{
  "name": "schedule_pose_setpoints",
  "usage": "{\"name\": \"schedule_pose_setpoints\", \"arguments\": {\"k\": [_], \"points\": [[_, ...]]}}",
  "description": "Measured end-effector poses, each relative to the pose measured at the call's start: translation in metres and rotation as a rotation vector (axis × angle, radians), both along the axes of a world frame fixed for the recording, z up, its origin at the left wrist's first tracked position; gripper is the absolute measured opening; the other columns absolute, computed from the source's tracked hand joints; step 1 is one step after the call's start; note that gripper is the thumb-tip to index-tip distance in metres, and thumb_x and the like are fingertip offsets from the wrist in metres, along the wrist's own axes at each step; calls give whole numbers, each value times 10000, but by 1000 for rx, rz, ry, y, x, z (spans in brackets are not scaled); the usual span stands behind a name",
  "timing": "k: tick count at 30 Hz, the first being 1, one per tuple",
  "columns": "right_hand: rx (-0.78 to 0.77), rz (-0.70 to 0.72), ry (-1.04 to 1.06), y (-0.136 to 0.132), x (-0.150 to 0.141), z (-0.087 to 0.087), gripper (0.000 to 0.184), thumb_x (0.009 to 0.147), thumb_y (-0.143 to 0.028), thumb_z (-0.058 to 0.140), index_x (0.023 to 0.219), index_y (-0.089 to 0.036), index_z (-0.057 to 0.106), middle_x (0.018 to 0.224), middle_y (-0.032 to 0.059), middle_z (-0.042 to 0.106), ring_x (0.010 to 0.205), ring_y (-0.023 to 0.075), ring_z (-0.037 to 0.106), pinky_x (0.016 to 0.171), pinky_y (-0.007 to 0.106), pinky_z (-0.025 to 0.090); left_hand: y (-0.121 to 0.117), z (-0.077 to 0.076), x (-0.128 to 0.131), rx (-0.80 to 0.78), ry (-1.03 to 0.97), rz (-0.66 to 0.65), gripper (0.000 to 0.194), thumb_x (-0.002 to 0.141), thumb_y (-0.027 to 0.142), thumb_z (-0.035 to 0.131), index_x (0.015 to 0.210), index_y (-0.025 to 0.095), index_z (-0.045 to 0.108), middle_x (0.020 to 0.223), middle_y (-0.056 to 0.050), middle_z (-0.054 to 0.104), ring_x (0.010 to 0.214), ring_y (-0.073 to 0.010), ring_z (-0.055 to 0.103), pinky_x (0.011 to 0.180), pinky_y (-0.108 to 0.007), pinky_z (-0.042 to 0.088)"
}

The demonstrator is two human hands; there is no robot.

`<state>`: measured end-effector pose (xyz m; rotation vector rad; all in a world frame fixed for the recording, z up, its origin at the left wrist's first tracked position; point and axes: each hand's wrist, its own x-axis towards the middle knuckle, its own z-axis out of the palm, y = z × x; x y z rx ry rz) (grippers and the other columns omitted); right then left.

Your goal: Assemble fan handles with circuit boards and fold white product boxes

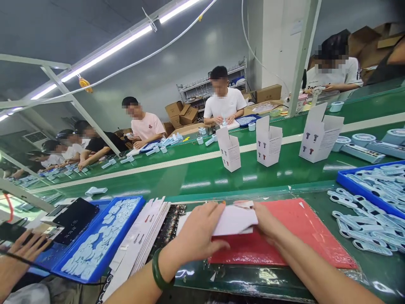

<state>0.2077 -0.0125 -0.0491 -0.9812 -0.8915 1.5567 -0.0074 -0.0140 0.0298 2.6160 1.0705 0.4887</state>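
Between my hands is a white cardboard box (236,221), partly folded and lying sideways above a red sheet (294,228) under clear plastic. My left hand (199,230), below a dark green bangle (157,268), grips the box's left end, its thumb along the lower front. At the right end, my right hand (264,217) holds the box near its flaps; some of its fingers are hidden behind the card. A stack of flat printed cartons (142,236) lies left of my left hand. Dark circuit boards (169,223) show beside that stack.
Three open-topped printed boxes (268,147) stand on the green conveyor (190,173). Blue trays (118,240) of light-blue parts flank the work area, with loose parts (363,228) at right. Another person's hand (27,253) is at far left; several co-workers sit across the line.
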Motion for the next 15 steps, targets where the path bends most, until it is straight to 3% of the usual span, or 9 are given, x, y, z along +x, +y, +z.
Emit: {"name": "schedule_pose_setpoints", "arguments": {"k": [3,6,9,12,15], "points": [[173,-121,8,-10,11,23,567,867,-569,625,1293,-195,597,1093,119,718,919,255,700,782,404,585,3,1,3,-51,-235,192,773,718,293,816,1415,295,480,1310,-112,573,1172,-327,559,1004,-479,450],[667,-385,-256,-27,12,46,500,936,-417,623,1400,-263,519,1350,106,597,1219,259,582,1026,440,499,5,7,10,-43,-444,239,793,693,325,847,1397,308,483,1349,-89,546,1211,-315,538,1027,-460,440],[1080,-485,-557,-37,5,53,499,933,-218,621,1418,-269,518,1316,106,604,1217,266,558,1012,452,499,1,4,23,-7,-563,204,821,677,373,863,1397,302,475,1335,-93,536,1185,-304,552,1001,-449,464],[1199,-510,-553,-37,-5,49,544,951,-138,543,1476,-250,448,1156,102,662,1087,255,599,903,437,535,-1,-6,32,64,-623,184,838,658,383,880,1383,294,469,1283,-89,538,1121,-280,577,946,-433,499],[1158,-540,-473,-37,-13,46,532,963,-115,498,1470,-269,450,930,50,663,910,223,616,814,406,540,1,-17,34,244,-631,128,925,610,394,916,1397,291,440,1275,-99,537,1121,-282,572,929,-436,510]]}}
